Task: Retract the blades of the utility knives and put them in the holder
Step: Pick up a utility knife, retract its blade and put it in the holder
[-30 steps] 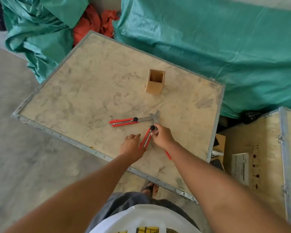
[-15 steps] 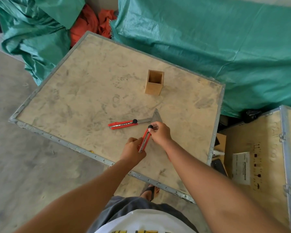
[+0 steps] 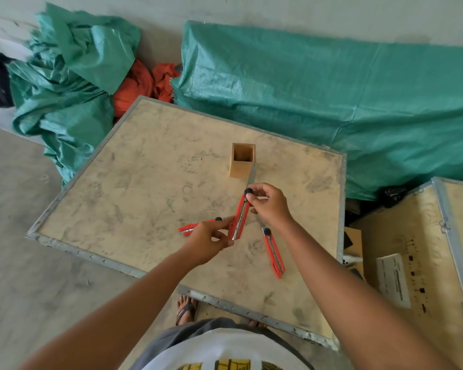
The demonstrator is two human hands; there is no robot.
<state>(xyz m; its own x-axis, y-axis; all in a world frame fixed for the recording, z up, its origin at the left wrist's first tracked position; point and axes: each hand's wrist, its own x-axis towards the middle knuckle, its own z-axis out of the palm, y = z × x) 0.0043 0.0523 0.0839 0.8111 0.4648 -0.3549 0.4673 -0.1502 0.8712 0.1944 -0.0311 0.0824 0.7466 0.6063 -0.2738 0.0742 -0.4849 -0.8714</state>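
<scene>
I hold a red utility knife [image 3: 239, 219] in both hands above the wooden board [image 3: 134, 182]. Its blade sticks out toward the square wooden holder [image 3: 242, 160], which stands upright and looks empty. My left hand [image 3: 210, 240] grips the knife's rear end. At the front end, my right hand [image 3: 269, 205] pinches the black knob. A second red knife [image 3: 191, 227] lies on the board behind my left hand, partly hidden. The third red knife [image 3: 273, 253] lies below my right wrist with its blade hidden under the wrist.
Green tarpaulin [image 3: 318, 94] covers piles behind and left of the board, with orange cloth [image 3: 142, 84] between them. A wooden crate [image 3: 417, 263] with metal edging stands at the right. My sandalled foot [image 3: 185, 309] is under the board's near edge.
The held knife has been lifted off the board and raised toward the holder. My right hand moved up with it, uncovering the third knife on the board.
</scene>
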